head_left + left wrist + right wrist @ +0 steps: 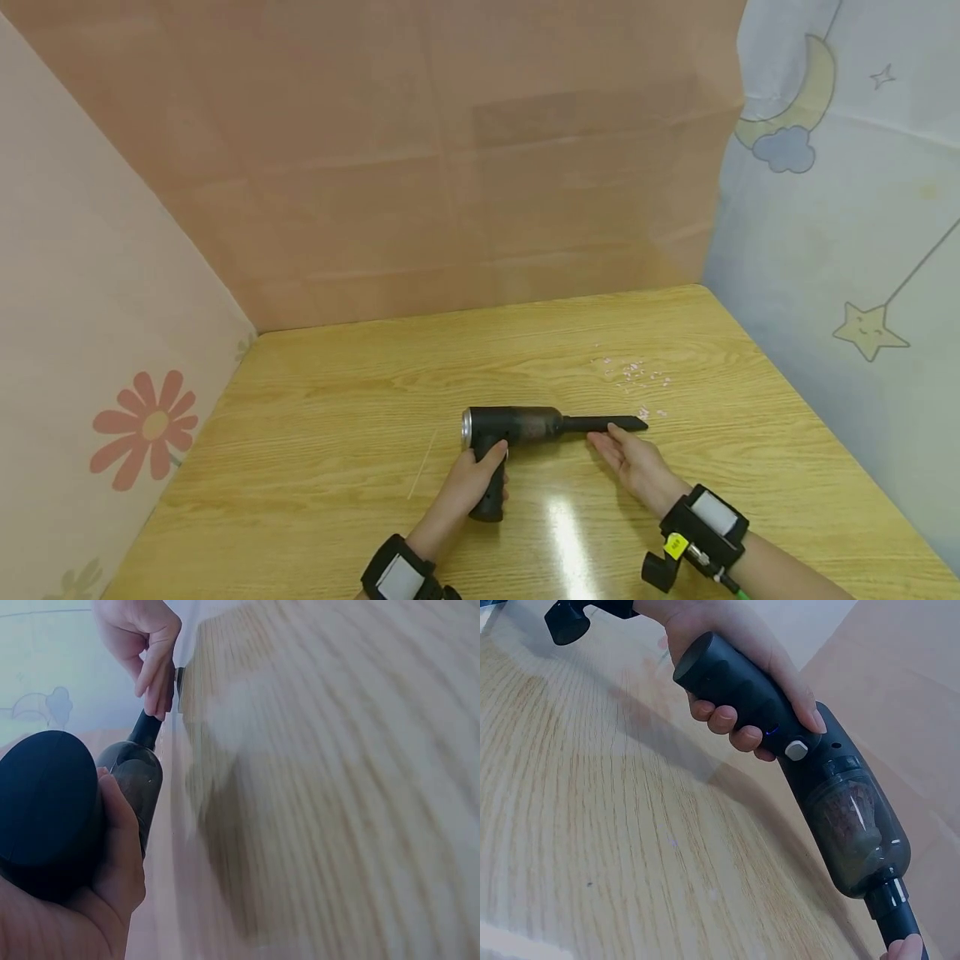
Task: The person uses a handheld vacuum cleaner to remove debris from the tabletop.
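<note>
A black handheld vacuum cleaner (498,421) is held sideways above the table, its narrow nozzle (581,423) pointing right. My left hand (476,477) grips its handle, the thumb lying near the top in the head view. Past a white button (796,751), the clear dust chamber (855,817) shows a filter inside. Toward the far end, my right hand (637,465) holds the nozzle between thumb and fingers, palm turned upward. Small pale pink scraps (633,368) lie scattered beyond the nozzle tip, a few of them right beside it.
The wooden table (322,400) runs back to a brown sheet (360,208). Printed walls stand at the left and right. A thin pale strip (422,465) lies left of the vacuum cleaner. Both wrists wear black camera straps (705,529).
</note>
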{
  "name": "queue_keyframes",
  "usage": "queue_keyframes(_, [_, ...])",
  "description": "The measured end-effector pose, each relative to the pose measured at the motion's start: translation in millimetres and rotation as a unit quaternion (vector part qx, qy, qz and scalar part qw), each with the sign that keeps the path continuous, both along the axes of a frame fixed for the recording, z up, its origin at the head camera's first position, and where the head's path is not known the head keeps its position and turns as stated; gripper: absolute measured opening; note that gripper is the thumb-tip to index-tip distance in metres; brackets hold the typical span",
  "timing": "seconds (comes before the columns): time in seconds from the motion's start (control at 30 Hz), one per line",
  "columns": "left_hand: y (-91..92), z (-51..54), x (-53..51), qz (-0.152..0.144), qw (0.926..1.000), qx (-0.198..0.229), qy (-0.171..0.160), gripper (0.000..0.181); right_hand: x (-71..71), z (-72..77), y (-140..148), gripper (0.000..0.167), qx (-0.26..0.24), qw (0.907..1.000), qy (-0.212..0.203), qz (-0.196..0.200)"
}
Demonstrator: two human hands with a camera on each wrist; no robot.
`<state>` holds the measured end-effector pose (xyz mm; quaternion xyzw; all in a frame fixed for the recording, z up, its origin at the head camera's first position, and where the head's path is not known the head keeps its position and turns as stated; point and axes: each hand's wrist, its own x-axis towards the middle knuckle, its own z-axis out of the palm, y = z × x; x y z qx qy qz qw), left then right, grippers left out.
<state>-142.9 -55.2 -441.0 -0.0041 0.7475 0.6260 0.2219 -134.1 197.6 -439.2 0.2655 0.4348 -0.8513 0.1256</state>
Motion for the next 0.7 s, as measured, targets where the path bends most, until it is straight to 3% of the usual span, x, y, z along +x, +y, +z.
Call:
queue_keyframes(0.17, [1.2, 4.7, 0.4, -0.003, 1.0000, 0.003, 0.002, 0.051, -2.1, 0.3, 0.7, 0.015, -0.002, 1.0000, -0.001, -0.004])
queue_keyframes(0.7, [6.5, 2.9, -4.8, 0.002, 1.0000, 0.009, -0.003, 0.051, -8.4, 1.9, 3.2, 0.013, 0.005, 0.9999, -0.003, -0.013])
